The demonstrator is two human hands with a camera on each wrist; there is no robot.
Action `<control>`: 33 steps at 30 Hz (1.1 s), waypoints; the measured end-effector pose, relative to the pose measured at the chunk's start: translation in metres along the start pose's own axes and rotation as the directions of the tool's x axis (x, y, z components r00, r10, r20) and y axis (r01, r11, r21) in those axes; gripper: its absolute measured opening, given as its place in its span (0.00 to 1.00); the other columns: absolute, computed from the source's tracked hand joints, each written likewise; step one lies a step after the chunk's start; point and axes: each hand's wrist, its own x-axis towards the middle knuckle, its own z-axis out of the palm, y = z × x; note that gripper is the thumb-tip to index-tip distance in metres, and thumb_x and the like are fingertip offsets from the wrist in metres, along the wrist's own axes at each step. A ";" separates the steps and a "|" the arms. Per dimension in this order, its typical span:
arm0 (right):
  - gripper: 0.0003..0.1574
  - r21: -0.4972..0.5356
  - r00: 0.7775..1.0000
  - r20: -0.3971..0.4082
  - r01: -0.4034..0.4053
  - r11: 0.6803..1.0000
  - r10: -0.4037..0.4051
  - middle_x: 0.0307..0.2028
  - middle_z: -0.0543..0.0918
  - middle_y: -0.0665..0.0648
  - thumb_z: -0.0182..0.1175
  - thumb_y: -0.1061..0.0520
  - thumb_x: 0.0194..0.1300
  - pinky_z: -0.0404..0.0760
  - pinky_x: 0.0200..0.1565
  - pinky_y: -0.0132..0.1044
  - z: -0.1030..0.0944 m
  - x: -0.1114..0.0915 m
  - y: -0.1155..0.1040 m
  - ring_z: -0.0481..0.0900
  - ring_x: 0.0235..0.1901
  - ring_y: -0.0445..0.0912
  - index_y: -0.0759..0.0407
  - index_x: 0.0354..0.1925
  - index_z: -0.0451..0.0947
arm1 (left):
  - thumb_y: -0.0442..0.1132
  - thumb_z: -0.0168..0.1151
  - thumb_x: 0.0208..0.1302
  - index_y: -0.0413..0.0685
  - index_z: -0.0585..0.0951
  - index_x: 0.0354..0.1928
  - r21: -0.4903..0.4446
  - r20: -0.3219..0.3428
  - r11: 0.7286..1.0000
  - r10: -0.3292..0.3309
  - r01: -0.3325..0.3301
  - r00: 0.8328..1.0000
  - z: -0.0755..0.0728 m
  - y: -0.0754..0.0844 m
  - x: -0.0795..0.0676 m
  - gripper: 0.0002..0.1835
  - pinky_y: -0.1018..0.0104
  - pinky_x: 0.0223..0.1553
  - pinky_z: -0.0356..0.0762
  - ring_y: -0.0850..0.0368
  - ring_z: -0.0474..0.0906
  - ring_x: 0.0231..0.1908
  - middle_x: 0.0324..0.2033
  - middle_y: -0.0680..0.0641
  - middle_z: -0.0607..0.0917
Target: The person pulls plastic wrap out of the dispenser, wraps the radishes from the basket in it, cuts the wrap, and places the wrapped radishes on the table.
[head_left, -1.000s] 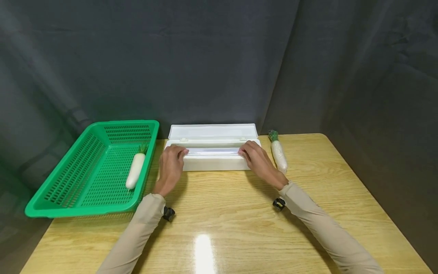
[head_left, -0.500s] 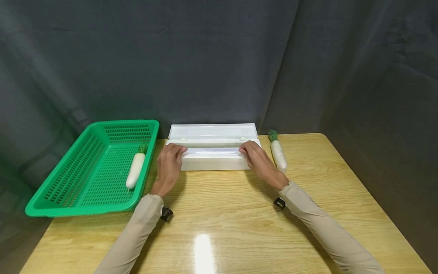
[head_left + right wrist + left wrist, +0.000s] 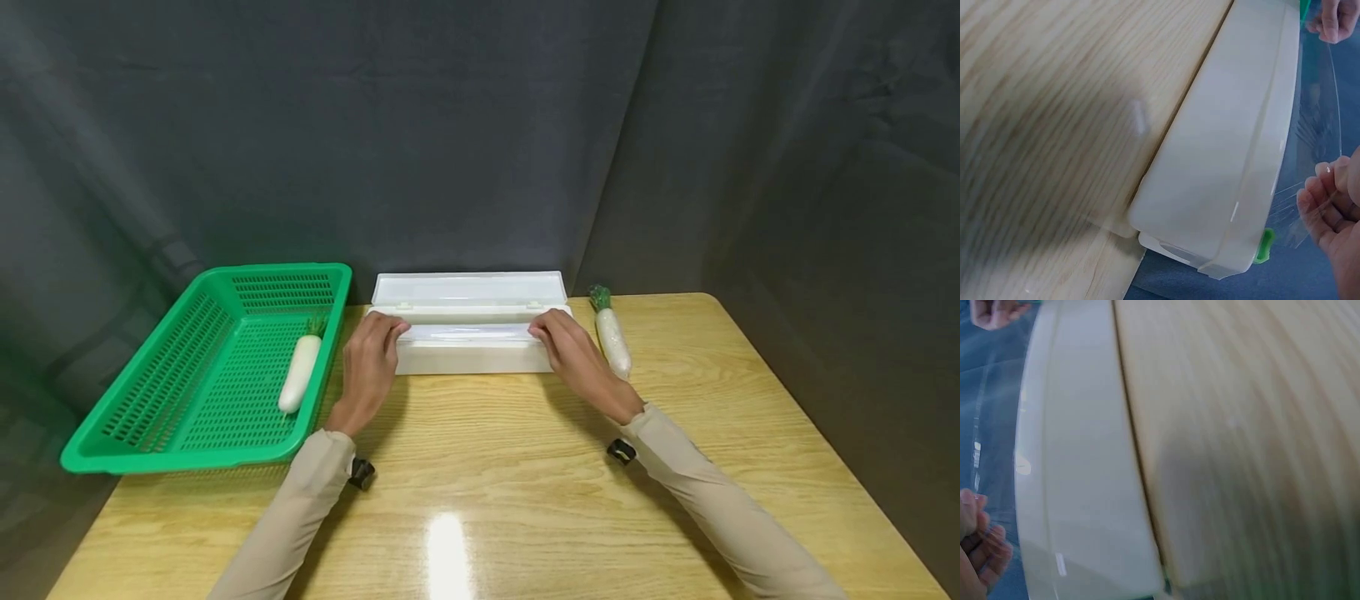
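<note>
Left hand [image 3: 367, 360], right hand [image 3: 583, 363] pinching thin, clear film [image 3: 468, 332] above long, smooth white box [image 3: 474, 360].

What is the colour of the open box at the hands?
White; the box shows best in the head view.

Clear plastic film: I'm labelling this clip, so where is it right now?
In the head view's middle, the clear plastic film spans from the left hand to the right hand, at the open white dispenser box.

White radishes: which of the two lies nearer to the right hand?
The radish on the wooden table, just beside the right hand; the other radish lies farther left, inside the green basket.
</note>
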 end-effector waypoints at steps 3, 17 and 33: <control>0.10 0.015 1.000 -0.001 -0.001 1.000 0.001 0.35 0.80 0.60 0.55 0.61 0.78 0.79 0.37 0.42 -0.002 0.000 -0.002 0.74 0.33 0.47 0.68 0.42 0.78 | 0.31 0.69 0.68 0.37 0.84 0.37 -0.011 -0.005 1.000 0.025 -0.025 1.000 0.000 0.000 -0.002 0.03 0.47 0.39 0.81 0.42 0.82 0.35 0.33 0.39 0.83; 0.01 0.032 0.999 -0.045 0.014 0.999 -0.013 0.34 0.80 0.58 0.60 0.67 0.74 0.77 0.37 0.40 -0.010 0.003 -0.009 0.74 0.34 0.45 0.66 0.41 0.78 | 0.27 0.69 0.66 0.35 0.83 0.37 -0.033 -0.080 0.995 0.096 -0.099 0.992 -0.005 0.004 0.004 0.03 0.50 0.34 0.82 0.44 0.81 0.32 0.31 0.40 0.80; 0.05 0.048 0.997 -0.070 0.019 0.999 -0.016 0.34 0.79 0.58 0.62 0.72 0.70 0.76 0.37 0.38 -0.018 0.012 -0.014 0.73 0.34 0.44 0.66 0.41 0.77 | 0.27 0.68 0.66 0.34 0.84 0.39 -0.039 -0.126 0.994 0.095 -0.101 0.987 -0.008 0.009 0.012 0.02 0.51 0.36 0.82 0.43 0.81 0.33 0.32 0.38 0.81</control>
